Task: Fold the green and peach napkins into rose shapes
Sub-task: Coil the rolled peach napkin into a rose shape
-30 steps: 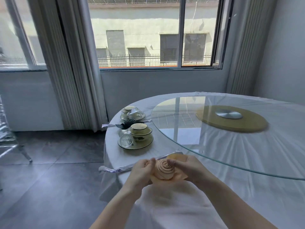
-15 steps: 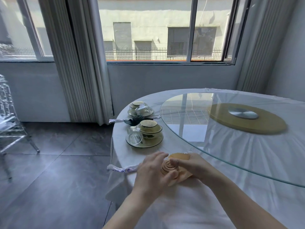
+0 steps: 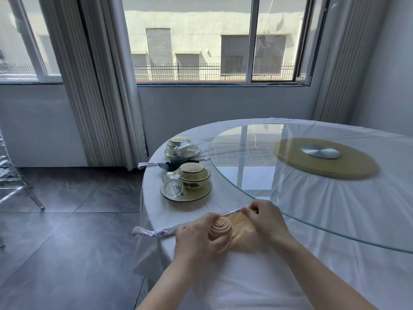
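Observation:
The peach napkin [image 3: 220, 227] is rolled into a spiral rose near the table's front edge. My left hand [image 3: 196, 237] grips the roll from the left, fingers curled round its base. My right hand [image 3: 266, 218] pinches the napkin's loose tail just right of the roll. The dark green napkin [image 3: 177, 161], rolled into a rose too, lies further back between the two place settings.
Two plate-and-bowl settings [image 3: 186, 184] [image 3: 182, 147] with tipped glasses stand at the table's left. A glass turntable [image 3: 312, 186] with a wooden centre disc covers the table's middle. Wrapped chopsticks [image 3: 154, 231] lie at the front edge. A clear chair [image 3: 13, 184] stands on the floor at the left.
The roll now stands more upright in my left hand. My right hand has slid off the roll to the right and pulls the tail out sideways. The camera has come closer.

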Tool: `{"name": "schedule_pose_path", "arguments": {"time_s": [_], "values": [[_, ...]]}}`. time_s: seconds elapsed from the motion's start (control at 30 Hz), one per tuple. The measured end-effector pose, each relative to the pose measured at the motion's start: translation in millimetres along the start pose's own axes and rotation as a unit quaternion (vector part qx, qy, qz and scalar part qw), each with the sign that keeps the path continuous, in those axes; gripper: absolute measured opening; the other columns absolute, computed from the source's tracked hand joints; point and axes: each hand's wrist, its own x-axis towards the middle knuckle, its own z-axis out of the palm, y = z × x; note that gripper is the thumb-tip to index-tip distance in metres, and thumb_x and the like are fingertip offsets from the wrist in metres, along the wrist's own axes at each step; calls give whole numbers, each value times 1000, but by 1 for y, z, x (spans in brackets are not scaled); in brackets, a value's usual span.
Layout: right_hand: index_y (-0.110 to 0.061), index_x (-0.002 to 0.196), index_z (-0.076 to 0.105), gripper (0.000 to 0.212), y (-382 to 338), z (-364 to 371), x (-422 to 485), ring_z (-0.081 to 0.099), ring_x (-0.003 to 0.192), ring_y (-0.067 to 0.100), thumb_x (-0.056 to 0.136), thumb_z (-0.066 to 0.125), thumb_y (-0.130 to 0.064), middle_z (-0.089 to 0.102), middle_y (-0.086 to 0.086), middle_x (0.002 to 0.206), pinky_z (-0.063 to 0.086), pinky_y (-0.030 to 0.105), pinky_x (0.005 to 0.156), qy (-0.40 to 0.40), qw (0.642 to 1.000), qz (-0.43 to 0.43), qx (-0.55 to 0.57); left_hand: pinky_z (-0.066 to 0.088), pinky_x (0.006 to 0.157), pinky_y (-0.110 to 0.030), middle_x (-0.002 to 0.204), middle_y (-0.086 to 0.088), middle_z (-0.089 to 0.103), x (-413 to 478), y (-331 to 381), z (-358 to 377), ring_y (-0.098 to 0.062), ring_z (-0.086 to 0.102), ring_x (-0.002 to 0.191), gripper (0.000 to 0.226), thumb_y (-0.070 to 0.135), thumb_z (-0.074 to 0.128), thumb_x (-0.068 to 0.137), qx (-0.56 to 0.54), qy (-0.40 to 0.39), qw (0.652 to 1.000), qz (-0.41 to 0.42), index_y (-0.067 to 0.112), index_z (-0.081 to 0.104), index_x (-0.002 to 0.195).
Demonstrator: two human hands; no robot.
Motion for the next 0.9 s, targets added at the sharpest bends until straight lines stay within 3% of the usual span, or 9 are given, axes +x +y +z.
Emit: {"name": "schedule_pose_path", "arguments": {"time_s": [0.1, 0.17, 0.27, 0.4, 0.5, 0.57, 0.7, 0.8, 0.9], "values": [[-22, 72, 54, 21, 4, 6, -3, 60, 89, 22, 85, 62, -36, 64, 0, 82, 40, 29, 70, -22, 996, 5, -86, 40, 95, -35, 89, 17, 65, 1, -1, 3, -6, 59, 100, 40, 49, 70, 72, -8, -3, 1000, -11, 40, 58, 109], [-20, 87, 60, 16, -1, 7, -7, 59, 95, 24, 83, 63, -36, 64, 3, 93, 42, 31, 77, 29, 992, -29, -118, 41, 94, -36, 86, 18, 63, 0, -3, 4, -7, 59, 99, 39, 50, 70, 72, -14, -1, 1000, -11, 42, 58, 108], [-16, 104, 64, 36, -17, 4, -23, 60, 95, 20, 81, 57, -43, 65, 2, 100, 45, 31, 83, 95, 982, -160, -5, 40, 94, -34, 95, 14, 65, 1, -2, 6, -10, 58, 102, 44, 49, 69, 74, 1, 1, 1000, 9, 38, 56, 114], [-20, 145, 25, 90, -39, 15, -58, 35, 132, 13, 76, 26, -77, 39, -1, 145, 22, 20, 106, -120, 968, -218, -7, 37, 98, -29, 122, 1, 58, 3, -11, 10, -18, 51, 119, 71, 29, 70, 76, -22, -36, 999, -16, 19, 36, 138], [-25, 148, 12, 97, -33, 24, -60, 18, 141, 11, 66, 7, -77, 24, -2, 153, 9, 18, 111, -136, 958, -243, -63, 37, 100, -28, 127, 4, 57, -5, -28, 5, -17, 50, 122, 81, 30, 71, 72, -25, -48, 998, -15, 15, 30, 141], [-31, 148, 16, 96, -27, 27, -58, 15, 142, 12, 66, 1, -79, 23, -4, 154, 7, 21, 113, -123, 952, -267, -87, 39, 100, -31, 127, 14, 55, -13, -39, -1, -13, 51, 120, 89, 50, 66, 67, -22, -34, 999, 14, 12, 33, 140], [-32, 146, 22, 80, -25, 33, -59, 6, 144, 8, 76, 11, -68, 19, -7, 155, -5, 21, 114, -111, 948, -280, -100, 47, 96, -44, 120, 13, 63, -32, -58, -3, -2, 50, 114, 73, 66, 51, 72, 64, 26, 991, 114, 19, 54, 128], [-28, 141, 37, 66, -21, 40, -59, 25, 141, 12, 83, 24, -56, 36, -3, 149, 0, 22, 114, -57, 953, -287, -81, 28, 110, -45, 127, 20, 58, -37, -67, -9, 12, 33, 125, 61, 72, 26, 86, 96, 3, 987, 131, 33, 61, 117], [-28, 131, 50, 50, -16, 45, -59, 48, 127, 16, 86, 37, -46, 54, 0, 135, 24, 30, 111, -2, 957, -280, -83, 5, 114, -34, 134, 31, 44, -39, -82, -16, 13, 24, 131, 66, 73, 10, 86, 124, -18, 983, 133, 44, 55, 125]]}}
